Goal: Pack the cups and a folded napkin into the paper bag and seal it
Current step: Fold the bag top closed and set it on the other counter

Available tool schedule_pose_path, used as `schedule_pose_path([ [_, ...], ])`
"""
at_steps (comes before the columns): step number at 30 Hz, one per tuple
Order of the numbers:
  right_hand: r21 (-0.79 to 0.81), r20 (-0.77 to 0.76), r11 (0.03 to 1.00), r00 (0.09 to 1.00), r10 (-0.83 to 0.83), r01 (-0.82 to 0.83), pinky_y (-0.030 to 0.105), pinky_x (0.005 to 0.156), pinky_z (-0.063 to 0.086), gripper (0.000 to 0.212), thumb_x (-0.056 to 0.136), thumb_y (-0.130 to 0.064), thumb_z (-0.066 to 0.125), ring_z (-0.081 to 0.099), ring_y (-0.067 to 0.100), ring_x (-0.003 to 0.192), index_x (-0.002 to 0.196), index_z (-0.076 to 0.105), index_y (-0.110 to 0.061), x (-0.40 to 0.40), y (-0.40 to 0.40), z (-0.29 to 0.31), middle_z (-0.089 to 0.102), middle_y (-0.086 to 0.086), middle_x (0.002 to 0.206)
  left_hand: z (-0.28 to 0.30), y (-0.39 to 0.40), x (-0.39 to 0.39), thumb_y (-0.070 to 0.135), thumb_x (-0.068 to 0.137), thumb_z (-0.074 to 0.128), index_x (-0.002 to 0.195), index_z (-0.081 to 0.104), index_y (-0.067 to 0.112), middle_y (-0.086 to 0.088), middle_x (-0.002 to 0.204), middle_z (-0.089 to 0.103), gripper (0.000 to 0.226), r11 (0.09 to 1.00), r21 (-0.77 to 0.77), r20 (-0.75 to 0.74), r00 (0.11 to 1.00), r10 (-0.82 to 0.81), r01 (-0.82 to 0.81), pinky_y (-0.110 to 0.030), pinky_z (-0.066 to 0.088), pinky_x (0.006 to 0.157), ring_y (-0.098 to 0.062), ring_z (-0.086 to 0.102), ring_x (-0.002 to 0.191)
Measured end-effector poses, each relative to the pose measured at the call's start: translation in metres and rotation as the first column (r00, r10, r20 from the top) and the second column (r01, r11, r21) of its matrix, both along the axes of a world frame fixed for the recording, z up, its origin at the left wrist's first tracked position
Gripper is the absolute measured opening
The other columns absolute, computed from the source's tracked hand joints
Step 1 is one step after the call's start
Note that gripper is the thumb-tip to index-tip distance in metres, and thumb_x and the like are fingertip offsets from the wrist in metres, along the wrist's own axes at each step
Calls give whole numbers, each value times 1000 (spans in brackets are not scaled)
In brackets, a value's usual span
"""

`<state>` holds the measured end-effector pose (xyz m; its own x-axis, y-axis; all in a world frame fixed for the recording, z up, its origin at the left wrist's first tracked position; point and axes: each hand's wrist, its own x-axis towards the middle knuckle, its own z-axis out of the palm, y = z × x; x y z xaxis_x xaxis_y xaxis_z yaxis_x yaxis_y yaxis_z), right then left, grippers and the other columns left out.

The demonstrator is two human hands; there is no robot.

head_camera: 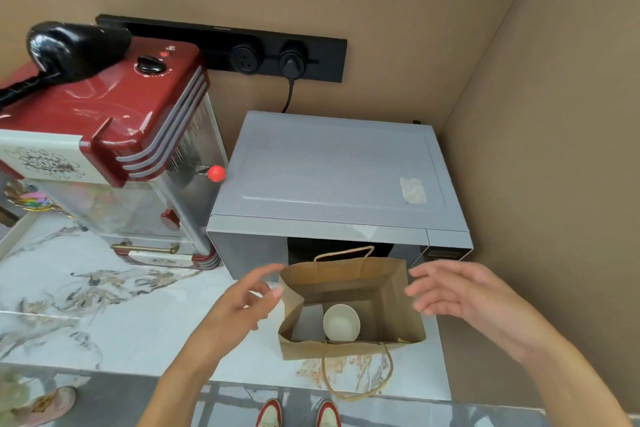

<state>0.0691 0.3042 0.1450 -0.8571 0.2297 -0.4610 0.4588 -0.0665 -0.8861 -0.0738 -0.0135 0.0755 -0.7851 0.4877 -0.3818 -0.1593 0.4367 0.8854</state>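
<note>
The paper bag (349, 308) stands upright and open on the marble-patterned table (104, 322), just in front of the grey microwave (332, 177). A white cup (341, 322) can be seen at its bottom, mouth upward; whether more cups are nested in it cannot be told, and no napkin is visible inside. The left hand (242, 302) is held just beside the bag's left rim, its grip apart and empty; the right hand (450, 291) is placed near the right rim, fingers spread, nothing clasped. The mouth is judged to be about to be gathered. This is best done by both side walls being pressed inward evenly, so that the thin creased kraft paper folds along its gussets and is not torn. The twisted paper handles (356, 374) are limp, one draped over the table edge. To the left a glossy red appliance (104, 114) is seen.
</note>
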Motion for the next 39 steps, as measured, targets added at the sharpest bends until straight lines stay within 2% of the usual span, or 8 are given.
schedule_pose_path([
  [4, -19, -8, 961, 961, -276, 275, 40, 77, 59, 48, 88, -44, 61, 71, 30, 80, 108, 73, -1, 15, 12, -24, 76, 24, 97, -4, -8, 0, 60, 75, 60, 119, 61, 51, -2, 107, 69, 45, 987, 50, 99, 984, 146, -151, -25, 56, 77, -9, 69, 88],
  [8, 181, 120, 960, 963, -239, 216, 44, 93, 56, 52, 87, -60, 51, 71, 21, 99, 112, 70, -19, 24, 9, -60, 80, 2, 96, -19, -7, 1, 71, 81, 49, 127, 56, 46, 0, 117, 69, 53, 962, 1, 277, 924, 263, -274, -35, 61, 77, -16, 67, 105],
  [14, -29, 292, 964, 924, -246, 266, 43, 92, 54, 56, 97, -62, 39, 69, 26, 109, 127, 60, -19, 10, 2, -108, 78, 10, 107, -42, 13, 0, 80, 78, 32, 140, 44, 46, 0, 112, 65, 71, 951, -119, 493, 814, 306, -285, -45, 60, 67, -28, 61, 103],
  [20, -221, 340, 919, 909, -241, 327, 52, 106, 46, 60, 98, -59, 42, 68, 35, 107, 132, 61, -13, -4, -2, -137, 75, 21, 111, -59, 29, -1, 79, 81, 30, 146, 37, 43, -19, 155, 38, 74, 943, -118, 602, 732, 318, -313, -66, 46, 95, -44, 35, 142],
  [28, -219, 375, 918, 897, -234, 331, 54, 109, 44, 59, 100, -58, 37, 66, 35, 117, 130, 64, -15, -6, -12, -143, 73, 18, 119, -70, 35, 3, 81, 76, 36, 119, 45, 49, -9, 150, 39, 55, 930, -104, 652, 682, 332, -354, -61, 53, 87, -42, 43, 128],
  [33, -160, 403, 942, 891, -210, 295, 51, 107, 47, 61, 101, -58, 35, 68, 33, 113, 124, 69, -12, -5, -21, -142, 75, 16, 114, -76, 31, -2, 83, 75, 38, 149, 27, 45, -9, 163, 26, 84, 935, -116, 650, 686, 326, -335, -60, 54, 86, -48, 42, 134],
  [35, -119, 405, 958, 894, -191, 259, 48, 105, 49, 60, 102, -57, 35, 68, 30, 112, 123, 69, -12, -6, -22, -142, 76, 14, 115, -76, 29, -4, 82, 76, 37, 151, 25, 42, -10, 158, 35, 86, 943, -105, 644, 701, 305, -315, -59, 55, 86, -44, 52, 125],
  [39, -50, 402, 972, 896, -190, 229, 45, 100, 51, 53, 103, -54, 36, 69, 31, 107, 127, 61, -13, -9, -29, -140, 75, 18, 113, -80, 27, -6, 83, 78, 33, 143, 45, 36, 0, 94, 72, 81, 953, -82, 623, 732, 277, -292, -55, 56, 90, -29, 72, 86],
])
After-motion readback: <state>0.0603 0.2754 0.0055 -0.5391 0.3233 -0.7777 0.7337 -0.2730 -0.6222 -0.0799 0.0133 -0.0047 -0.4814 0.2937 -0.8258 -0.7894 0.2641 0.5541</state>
